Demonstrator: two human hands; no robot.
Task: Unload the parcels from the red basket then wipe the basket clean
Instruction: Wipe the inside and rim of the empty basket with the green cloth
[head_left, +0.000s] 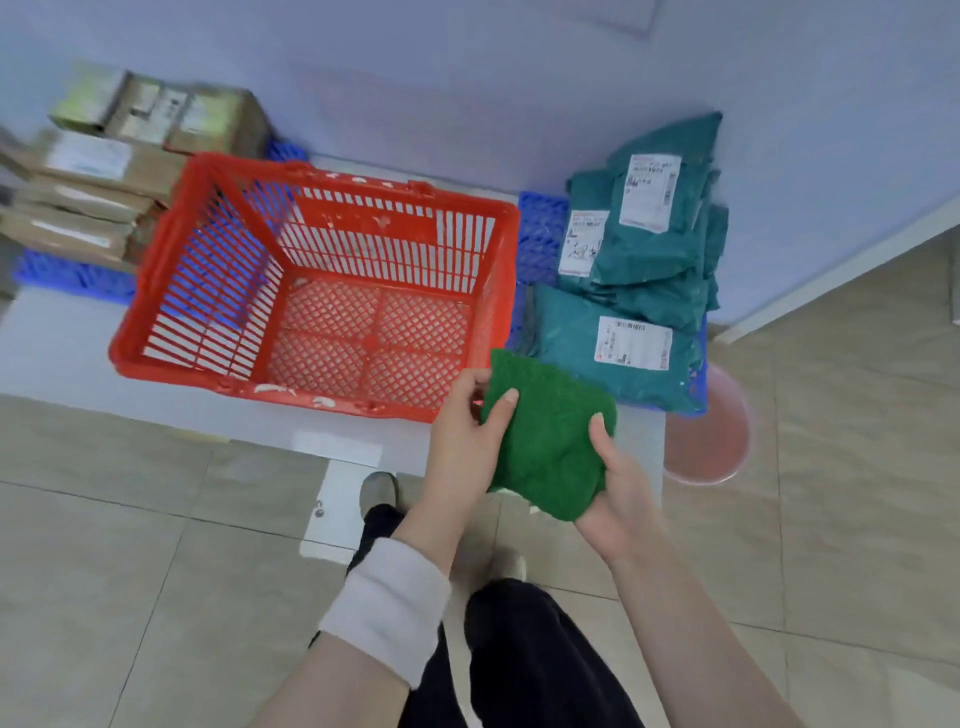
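The red basket (171, 291) stands on a low white platform with nothing inside it; its mesh floor shows through. Teal parcels (623, 332) with white labels lie piled to its right on a blue pallet. Just in front of the basket's near right corner, both hands hold a green cloth (550, 436). My left hand (467, 431) pinches its left edge with the thumb on top. My right hand (618, 483) grips its lower right corner from below.
Brown cardboard boxes (98, 192) are stacked behind the basket at the left on another blue pallet (72, 278). A pink stool (706, 431) stands right of the platform. The platform (52, 343) ends at tiled floor, where my legs and shoes show.
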